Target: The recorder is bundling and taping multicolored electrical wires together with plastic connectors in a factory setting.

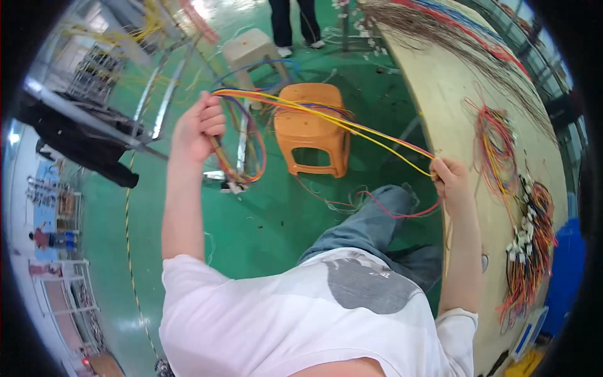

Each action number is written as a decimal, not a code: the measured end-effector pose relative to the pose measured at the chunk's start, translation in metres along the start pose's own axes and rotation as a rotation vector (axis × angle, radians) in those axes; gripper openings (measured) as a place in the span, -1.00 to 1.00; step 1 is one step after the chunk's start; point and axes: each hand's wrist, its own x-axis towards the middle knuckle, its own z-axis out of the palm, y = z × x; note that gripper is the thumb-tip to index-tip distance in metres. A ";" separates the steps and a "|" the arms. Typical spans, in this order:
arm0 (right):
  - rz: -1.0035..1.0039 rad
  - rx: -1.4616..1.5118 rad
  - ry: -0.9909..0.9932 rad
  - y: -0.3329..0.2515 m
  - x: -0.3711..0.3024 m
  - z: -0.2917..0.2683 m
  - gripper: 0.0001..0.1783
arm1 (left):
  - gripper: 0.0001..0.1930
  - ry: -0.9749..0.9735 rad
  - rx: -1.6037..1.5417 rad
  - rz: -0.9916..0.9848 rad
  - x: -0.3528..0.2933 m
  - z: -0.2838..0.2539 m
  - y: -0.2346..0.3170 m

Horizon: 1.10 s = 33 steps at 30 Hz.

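A bundle of yellow, red and blue wires (pixel 352 125) stretches between my two hands. My left hand (pixel 204 125), raised on the left, is closed round one end, where a loop of wires with pale connectors (pixel 235 186) dangles below the fist. Near the table's edge my right hand (pixel 449 179) pinches the other end. From under it a thin red wire (pixel 402 217) sags across my knee. The stretched wires pass over an orange plastic stool (pixel 311 135), on which more wires appear to lie.
On my right a long pale table (pixel 458 113) carries brown, red and blue wires (pixel 452 41), a coiled bundle (pixel 494 147) and wires with white connectors (pixel 531 245). Ahead stand a pale stool (pixel 248 50) and a person's legs (pixel 294 25). Metal frames (pixel 157 100) line the left.
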 end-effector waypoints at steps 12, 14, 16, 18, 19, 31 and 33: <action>-0.373 -0.729 -0.507 -0.065 -0.007 0.127 -0.77 | -0.64 -0.106 0.957 0.054 0.014 0.080 -0.107; -0.632 -0.713 -0.442 -0.073 -0.001 0.137 -0.75 | -0.64 -0.030 0.953 0.165 0.023 0.074 -0.133; -0.775 -0.800 -0.298 -0.068 0.007 0.129 -0.77 | -0.67 0.061 0.657 -0.051 0.021 0.099 -0.131; -1.041 -0.906 -0.050 -0.059 0.016 0.121 -0.79 | -0.69 -0.092 0.490 -0.404 0.023 0.095 -0.126; -1.037 -0.910 -0.051 -0.056 0.017 0.120 -0.79 | -0.69 -0.140 0.391 -0.484 0.022 0.095 -0.125; -1.451 -0.908 0.048 -0.040 0.009 0.113 -0.83 | -0.64 -0.132 0.377 -0.484 0.012 0.115 -0.128; -1.259 -0.762 -0.041 -0.044 0.005 0.112 -0.85 | -0.64 -0.152 0.377 -0.495 0.013 0.115 -0.124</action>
